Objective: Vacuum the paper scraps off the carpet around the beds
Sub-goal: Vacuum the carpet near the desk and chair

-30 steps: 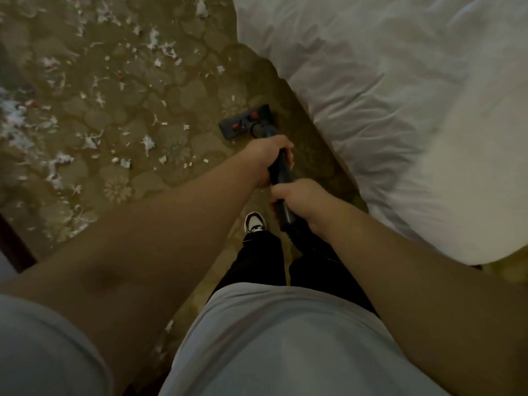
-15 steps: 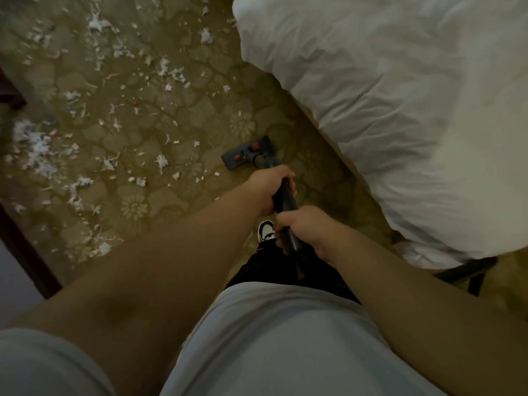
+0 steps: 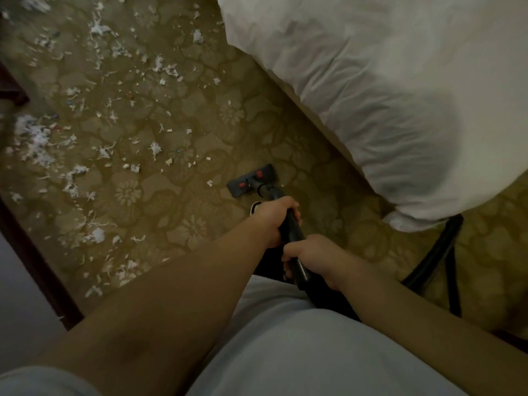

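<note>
Both hands grip the black vacuum wand (image 3: 292, 230). My left hand (image 3: 271, 220) holds it higher up toward the floor head, and my right hand (image 3: 313, 257) holds it lower, close to my body. The dark floor head (image 3: 253, 180) with two red pedals lies flat on the patterned brown carpet (image 3: 200, 155), beside the white bed (image 3: 385, 90). White paper scraps (image 3: 37, 138) are strewn over the carpet to the left and ahead of the head; one small scrap (image 3: 210, 183) lies just left of it.
The bed's white duvet fills the upper right, its corner (image 3: 411, 221) hanging near the floor. A black vacuum hose (image 3: 451, 258) curves on the carpet at right. A dark wooden edge (image 3: 37, 261) runs along the lower left. My shoe (image 3: 255, 207) shows by the head.
The floor head has been drawn back toward me along the bed, and my hands came closer to my body. More of the bed corner and the black hose show now.
</note>
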`<state>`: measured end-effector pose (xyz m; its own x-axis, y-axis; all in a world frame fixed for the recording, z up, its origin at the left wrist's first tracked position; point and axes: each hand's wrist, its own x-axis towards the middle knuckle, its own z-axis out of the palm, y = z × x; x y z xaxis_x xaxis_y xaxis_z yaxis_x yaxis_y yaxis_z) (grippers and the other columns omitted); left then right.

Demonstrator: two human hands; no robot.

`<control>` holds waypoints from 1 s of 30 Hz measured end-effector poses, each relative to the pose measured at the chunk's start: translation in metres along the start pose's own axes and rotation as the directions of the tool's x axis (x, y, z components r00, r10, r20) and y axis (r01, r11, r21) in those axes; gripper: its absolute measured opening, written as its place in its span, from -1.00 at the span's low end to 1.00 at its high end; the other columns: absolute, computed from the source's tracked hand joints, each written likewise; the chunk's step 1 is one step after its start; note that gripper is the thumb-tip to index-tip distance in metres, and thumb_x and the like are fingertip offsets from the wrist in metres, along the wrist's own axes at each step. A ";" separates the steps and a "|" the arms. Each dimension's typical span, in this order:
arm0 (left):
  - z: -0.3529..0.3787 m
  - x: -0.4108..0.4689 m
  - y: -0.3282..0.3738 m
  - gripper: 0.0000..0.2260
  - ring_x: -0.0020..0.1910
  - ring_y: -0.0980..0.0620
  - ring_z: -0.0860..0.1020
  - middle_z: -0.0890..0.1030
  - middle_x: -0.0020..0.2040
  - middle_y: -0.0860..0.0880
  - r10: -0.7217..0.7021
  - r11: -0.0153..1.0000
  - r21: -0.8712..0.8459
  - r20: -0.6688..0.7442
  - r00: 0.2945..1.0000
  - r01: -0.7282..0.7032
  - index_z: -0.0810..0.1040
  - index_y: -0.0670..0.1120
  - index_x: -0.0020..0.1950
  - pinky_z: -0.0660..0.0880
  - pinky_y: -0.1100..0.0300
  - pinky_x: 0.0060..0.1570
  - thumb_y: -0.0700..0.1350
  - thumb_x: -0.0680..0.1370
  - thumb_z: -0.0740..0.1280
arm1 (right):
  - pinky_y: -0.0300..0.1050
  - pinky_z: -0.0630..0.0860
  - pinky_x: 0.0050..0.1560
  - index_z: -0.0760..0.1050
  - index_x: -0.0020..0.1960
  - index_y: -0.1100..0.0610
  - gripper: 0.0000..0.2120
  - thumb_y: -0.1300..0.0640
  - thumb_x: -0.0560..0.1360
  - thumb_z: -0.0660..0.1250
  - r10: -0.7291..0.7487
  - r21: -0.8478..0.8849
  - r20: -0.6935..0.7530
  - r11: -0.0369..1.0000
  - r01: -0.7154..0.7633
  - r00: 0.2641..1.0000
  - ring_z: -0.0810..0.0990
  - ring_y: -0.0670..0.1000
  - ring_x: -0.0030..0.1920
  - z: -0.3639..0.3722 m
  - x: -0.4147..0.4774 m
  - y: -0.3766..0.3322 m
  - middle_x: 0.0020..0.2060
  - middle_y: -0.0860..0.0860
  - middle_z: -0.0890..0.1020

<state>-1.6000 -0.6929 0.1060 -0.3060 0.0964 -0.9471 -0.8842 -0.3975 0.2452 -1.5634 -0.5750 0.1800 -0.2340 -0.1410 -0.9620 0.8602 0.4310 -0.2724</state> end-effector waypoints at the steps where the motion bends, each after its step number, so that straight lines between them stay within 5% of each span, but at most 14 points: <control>1: 0.003 -0.002 -0.016 -0.91 -0.38 -0.04 0.51 0.53 -0.38 -0.07 -0.003 1.000 -0.002 0.001 1.000 0.003 0.50 -0.16 -0.17 0.52 0.07 -0.20 -0.23 0.52 0.36 | -0.07 0.58 -0.31 0.60 0.03 0.33 -0.84 0.28 0.48 0.43 0.001 -0.004 -0.015 1.000 -0.001 1.000 0.66 0.09 -0.33 -0.001 -0.004 0.016 -0.30 0.16 0.68; 16: 0.033 -0.044 -0.105 -0.89 -0.30 -0.04 0.52 0.52 -0.35 -0.07 -0.127 0.987 0.104 0.053 0.991 0.121 0.50 -0.13 -0.19 0.54 0.05 -0.22 -0.16 0.52 0.37 | -0.11 0.62 -0.32 0.63 -0.06 0.32 -0.91 0.27 0.51 0.43 0.031 0.032 -0.090 0.999 -0.028 0.995 0.68 0.09 -0.30 -0.009 -0.066 0.106 -0.26 0.17 0.70; 30: -0.004 -0.058 -0.058 -0.93 -0.32 0.01 0.47 0.49 -0.37 -0.06 -0.054 0.992 -0.106 0.128 0.990 0.068 0.50 -0.17 -0.09 0.52 0.10 -0.18 -0.23 0.59 0.32 | 0.06 0.66 -0.17 0.58 0.06 0.30 -0.79 0.25 0.46 0.44 -0.015 -0.125 -0.113 0.992 0.001 0.993 0.70 0.18 -0.24 0.020 -0.058 0.049 -0.24 0.23 0.69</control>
<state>-1.5299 -0.6797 0.1457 -0.3001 0.2339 -0.9248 -0.8608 -0.4842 0.1569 -1.4988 -0.5630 0.2225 -0.2969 -0.0462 -0.9538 0.7966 0.5387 -0.2741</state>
